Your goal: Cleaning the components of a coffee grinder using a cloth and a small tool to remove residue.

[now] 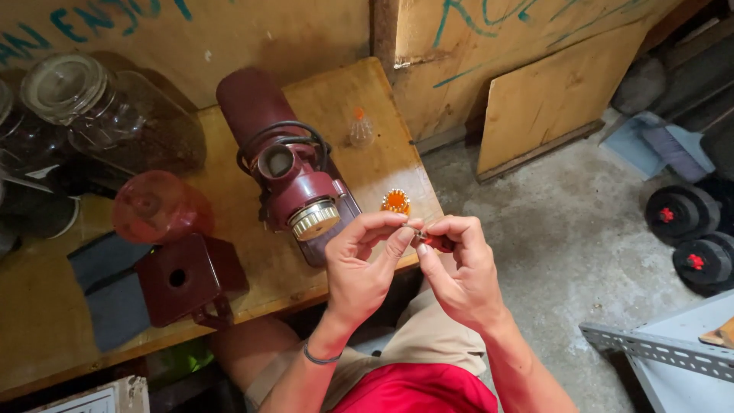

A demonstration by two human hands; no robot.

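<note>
Worn plywood bench (382, 99), scuffed & stained, against a rough board wall w/ blue scrawl. On it: a glossy maroon machine (294, 176), cylindrical body lying along the bench, black cord (279, 131) coiled round its neck, round open port on top & a ribbed metal ring at the front end. Just right of it, a small orange toothed disc (396, 201) w/ pale teeth round the rim. Further back, a tiny clear cone-shaped piece (360, 130) w/ orange tip. Left of the machine: a translucent pink dome (157, 206), a boxy maroon housing (187, 279) w/ a round hole, lying on dark grey cloth (107, 287). Back left, big clear glass jars (107, 107) on their sides w/ ribbed lids; contents can't be made out. Both hands raised over the bench's front edge, wrists bent inward, fingertips meeting. Left hand (359, 268): thumb & forefinger pinched on the end of a small red part (437, 242), dark band on wrist. Right hand (462, 268): fingers curled tight round the same part, most of it hidden. Floor is bare speckled concrete; black dumbbells (688, 229) w/ red hubs far right, grey perforated metal angle (657, 352) lower right.
</note>
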